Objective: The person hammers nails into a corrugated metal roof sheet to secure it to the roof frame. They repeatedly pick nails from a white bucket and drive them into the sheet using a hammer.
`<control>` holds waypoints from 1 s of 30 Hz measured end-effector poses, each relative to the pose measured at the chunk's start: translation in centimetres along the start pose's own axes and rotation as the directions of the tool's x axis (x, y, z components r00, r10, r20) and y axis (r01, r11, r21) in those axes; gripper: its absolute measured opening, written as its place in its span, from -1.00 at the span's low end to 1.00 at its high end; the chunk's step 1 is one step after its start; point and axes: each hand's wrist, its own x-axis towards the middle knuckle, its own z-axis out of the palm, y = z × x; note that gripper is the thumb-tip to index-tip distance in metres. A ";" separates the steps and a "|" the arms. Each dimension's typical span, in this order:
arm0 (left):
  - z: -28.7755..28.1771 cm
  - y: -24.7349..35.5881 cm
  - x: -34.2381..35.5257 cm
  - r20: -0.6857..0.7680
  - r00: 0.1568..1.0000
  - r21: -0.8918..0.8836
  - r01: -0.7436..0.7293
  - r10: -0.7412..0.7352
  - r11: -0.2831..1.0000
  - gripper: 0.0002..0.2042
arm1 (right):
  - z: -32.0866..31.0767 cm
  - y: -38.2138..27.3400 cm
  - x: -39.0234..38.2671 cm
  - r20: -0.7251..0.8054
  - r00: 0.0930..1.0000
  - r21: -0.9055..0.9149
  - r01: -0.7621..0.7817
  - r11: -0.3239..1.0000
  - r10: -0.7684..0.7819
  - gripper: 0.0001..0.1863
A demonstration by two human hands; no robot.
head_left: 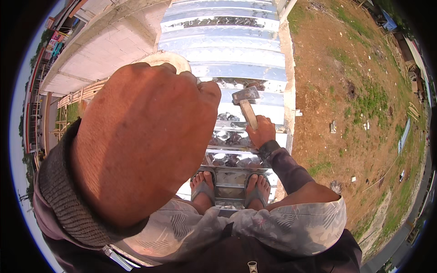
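My left hand (148, 136) is raised very close, its back toward me and its fingers curled into a closed grip. The fingertips are hidden, so what they hold cannot be made out. Just beyond the knuckles shows the rounded edge of a pale beige thing (175, 59). Lower down, my right hand (261, 132) is closed round the wooden handle of a hammer (248, 113). The hammer's grey metal head points away from me, over the shiny ribbed metal sheeting (241, 57). Whether the head touches the sheeting I cannot tell.
My feet (257, 189), in grey sandals, stand on the sheeting between my bent knees. A narrow pale ledge (289, 86) borders the sheeting's right side, with brown, grassy ground (337, 109) beyond. A pale block wall (116, 43) stands at the left.
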 end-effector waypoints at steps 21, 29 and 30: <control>18.9 8.9 -27.8 0.081 0.606 -0.216 0.786 -0.791 0.579 -0.78 | 0.8 3.0 0.8 0.066 0.997 0.228 0.026 0.973 -0.042 -0.63; 20.8 32.3 -37.8 0.463 0.035 -0.089 0.996 -0.886 -0.008 -0.77 | 2.0 3.2 1.4 0.153 0.986 0.119 0.055 0.991 -0.073 -0.62; 21.0 33.3 -37.4 0.482 -0.001 -0.108 0.992 -0.876 -0.060 -0.76 | 2.2 3.3 1.5 0.159 0.985 0.116 0.051 0.992 -0.069 -0.62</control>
